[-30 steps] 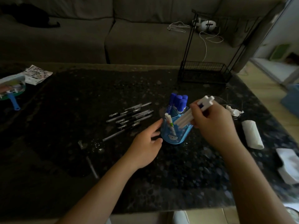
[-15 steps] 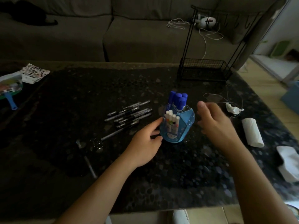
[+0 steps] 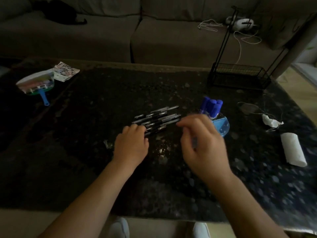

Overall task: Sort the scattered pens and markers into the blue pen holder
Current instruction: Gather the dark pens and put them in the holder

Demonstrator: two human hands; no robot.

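From my feed the sofa (image 3: 103, 36) fills the back, with the dark speckled surface (image 3: 85, 169) right in front of it. On the far right corner there's a black wire rack (image 3: 240, 76). Both hands sit mid-surface. My left hand (image 3: 131, 145) is palm down, fingers (image 3: 135, 128) together and curled onto the near end of the pile of black pens (image 3: 158, 120); can't tell if it's actually got one. My right hand (image 3: 204, 145) is blurry, hovering just right of the pile, fingers loosely spread and holding nothing I can see. It hides most of the blue pen holder (image 3: 222, 127) behind it, which has blue markers (image 3: 212, 107) sticking up. Off to the right lies a white paper roll (image 3: 292, 149), far left a small fan (image 3: 36, 83).
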